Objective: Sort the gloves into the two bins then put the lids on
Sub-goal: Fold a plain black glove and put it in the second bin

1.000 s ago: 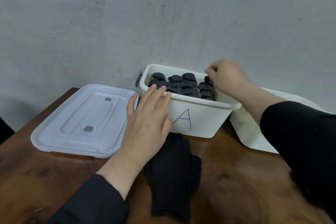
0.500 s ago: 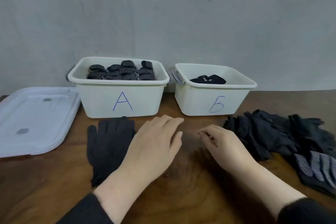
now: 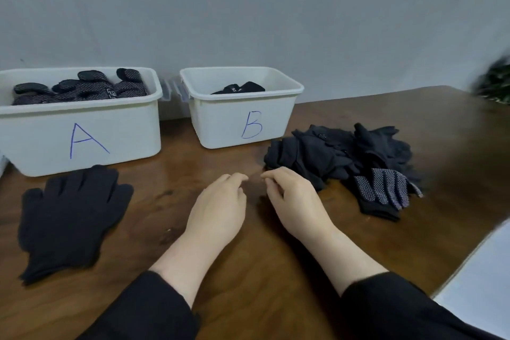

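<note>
Two white bins stand against the wall. Bin A point(image 3: 116, 130) on the left holds several dotted black gloves point(image 3: 82, 88). Bin B point(image 3: 220, 124) to its right holds a plain black glove point(image 3: 240, 88). A plain black glove point(image 3: 69, 215) lies flat in front of bin A. A pile of black gloves point(image 3: 339, 152) lies right of bin B, with a dotted glove point(image 3: 383, 190) at its near edge. My left hand point(image 3: 218, 212) and my right hand point(image 3: 295, 199) hover over the table's middle, fingers loosely curled, holding nothing. My right hand is just left of the pile.
The wooden table point(image 3: 248, 270) ends at the lower right, where a pale floor point(image 3: 480, 279) shows. A sliver of a white lid point(image 3: 2, 163) peeks in at the far left. A blurred dark green object point(image 3: 494, 83) sits at the far right.
My right hand left bin A and came down to the table beside my left hand. The view swung right, bringing bin B and the glove pile into sight; the lids slid out at left.
</note>
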The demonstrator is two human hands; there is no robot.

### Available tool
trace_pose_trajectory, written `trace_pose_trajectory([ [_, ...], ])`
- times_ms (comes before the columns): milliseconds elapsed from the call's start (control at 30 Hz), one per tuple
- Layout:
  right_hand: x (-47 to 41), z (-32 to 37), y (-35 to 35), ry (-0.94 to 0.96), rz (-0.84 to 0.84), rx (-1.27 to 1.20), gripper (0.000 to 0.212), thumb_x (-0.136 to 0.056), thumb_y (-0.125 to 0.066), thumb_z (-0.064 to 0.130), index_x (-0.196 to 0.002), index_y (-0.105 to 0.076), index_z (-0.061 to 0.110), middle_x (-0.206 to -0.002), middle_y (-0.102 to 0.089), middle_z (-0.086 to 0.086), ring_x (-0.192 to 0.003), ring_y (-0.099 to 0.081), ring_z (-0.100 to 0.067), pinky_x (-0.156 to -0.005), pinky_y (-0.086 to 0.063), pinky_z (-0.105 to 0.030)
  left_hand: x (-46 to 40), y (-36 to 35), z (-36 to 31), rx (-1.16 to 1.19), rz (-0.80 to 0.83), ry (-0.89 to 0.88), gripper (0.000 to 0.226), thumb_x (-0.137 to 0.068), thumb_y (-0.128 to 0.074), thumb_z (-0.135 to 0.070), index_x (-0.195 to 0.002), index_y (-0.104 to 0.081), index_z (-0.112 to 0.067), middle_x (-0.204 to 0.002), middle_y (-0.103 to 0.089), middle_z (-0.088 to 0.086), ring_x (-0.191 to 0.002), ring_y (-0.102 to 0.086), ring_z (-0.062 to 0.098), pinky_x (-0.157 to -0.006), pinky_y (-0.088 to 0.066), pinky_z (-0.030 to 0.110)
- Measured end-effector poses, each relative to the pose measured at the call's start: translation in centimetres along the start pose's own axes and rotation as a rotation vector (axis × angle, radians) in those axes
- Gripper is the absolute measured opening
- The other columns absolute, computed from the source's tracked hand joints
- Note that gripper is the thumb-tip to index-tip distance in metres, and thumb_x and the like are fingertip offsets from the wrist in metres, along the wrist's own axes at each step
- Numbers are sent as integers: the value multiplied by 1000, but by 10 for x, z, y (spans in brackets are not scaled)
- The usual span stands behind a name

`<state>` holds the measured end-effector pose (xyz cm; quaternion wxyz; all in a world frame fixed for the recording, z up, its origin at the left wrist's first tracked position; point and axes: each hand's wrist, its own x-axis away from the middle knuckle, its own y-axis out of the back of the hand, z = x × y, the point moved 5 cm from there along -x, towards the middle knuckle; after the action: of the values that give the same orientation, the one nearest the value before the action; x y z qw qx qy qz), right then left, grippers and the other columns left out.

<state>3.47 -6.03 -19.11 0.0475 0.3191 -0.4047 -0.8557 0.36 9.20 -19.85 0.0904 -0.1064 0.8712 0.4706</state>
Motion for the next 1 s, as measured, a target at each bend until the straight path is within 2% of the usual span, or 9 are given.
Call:
trace_pose_trajectory([
  [200, -10, -11, 3, 82, -110, 92, 18, -99, -57, 12, -112, -70, 11, -110, -66, 0, -102, -57, -18, -90, -49, -36, 5, 2, 3, 27, 75, -54, 36, -105, -41, -27, -139, -50, -35, -140, -52, -14, -120, -53, 6, -98, -41, 21],
  [300, -37, -24, 15, 79, -70, 209, 25, -96, -57, 8, -118, -68, 11, -119, -67, -5, -108, -59, -28, -93, -48, -48, 5, 3, 2, 43, 75, -64, 36, -105, -41, -29, -140, -49, -35, -138, -53, -15, -119, -53, 6, -97, -42, 22],
  [367, -64, -36, 22, 35, 57, 342, 36, -94, -52, 3, -126, -63, 14, -128, -64, -6, -118, -56, -31, -102, -43, -48, 5, 3, 1, 48, 75, -73, 37, -105, -40, -30, -141, -48, -35, -137, -53, -15, -119, -52, 6, -96, -43, 21],
  [467, -92, -51, 26, 42, 353, 582, 50, -91, -45, -3, -132, -56, 24, -138, -55, 3, -135, -44, -24, -115, -27, -48, 3, 4, 3, 64, 70, -71, 37, -104, -41, -31, -141, -48, -34, -134, -54, -16, -119, -52, 5, -97, -44, 23],
  [567, -103, -57, 24, 95, 597, 729, 55, -95, -44, -1, -139, -52, 31, -146, -47, 6, -144, -31, -20, -121, -11, -55, 0, 7, 7, 85, 64, -56, 37, -104, -41, -33, -140, -49, -35, -133, -54, -18, -118, -51, 4, -99, -45, 26],
  [733, -113, -55, 29, 160, 622, 885, 32, -95, -57, 19, -123, -58, 35, -123, -46, 2, -127, -38, -25, -118, -18, -55, -1, 10, 10, 105, 36, -69, 36, -104, -43, -33, -139, -52, -33, -131, -55, -17, -118, -52, 3, -99, -46, 26],
  [833, -122, -54, 45, 142, 469, 799, 12, -87, -66, 28, -96, -59, 31, -121, -48, 3, -124, -40, -24, -112, -23, -49, -1, 11, 10, 114, 16, -80, 35, -103, -44, -33, -137, -53, -32, -129, -56, -17, -119, -51, 3, -100, -45, 27],
  [933, -134, -42, 76, 72, 334, 496, 13, -80, -69, 23, -84, -57, 25, -113, -62, 8, -109, -53, -12, -95, -36, -32, -2, 13, 10, 123, -14, -79, 35, -103, -44, -33, -137, -53, -31, -130, -56, -17, -120, -51, 3, -100, -44, 24],
  [1000, -137, -32, 95, -6, 320, 337, 14, -82, -68, 17, -85, -55, 22, -91, -65, 14, -75, -53, 6, -70, -38, -16, -3, 13, 10, 127, -23, -77, 35, -104, -43, -34, -137, -53, -32, -131, -55, -17, -121, -50, 2, -101, -43, 23],
])
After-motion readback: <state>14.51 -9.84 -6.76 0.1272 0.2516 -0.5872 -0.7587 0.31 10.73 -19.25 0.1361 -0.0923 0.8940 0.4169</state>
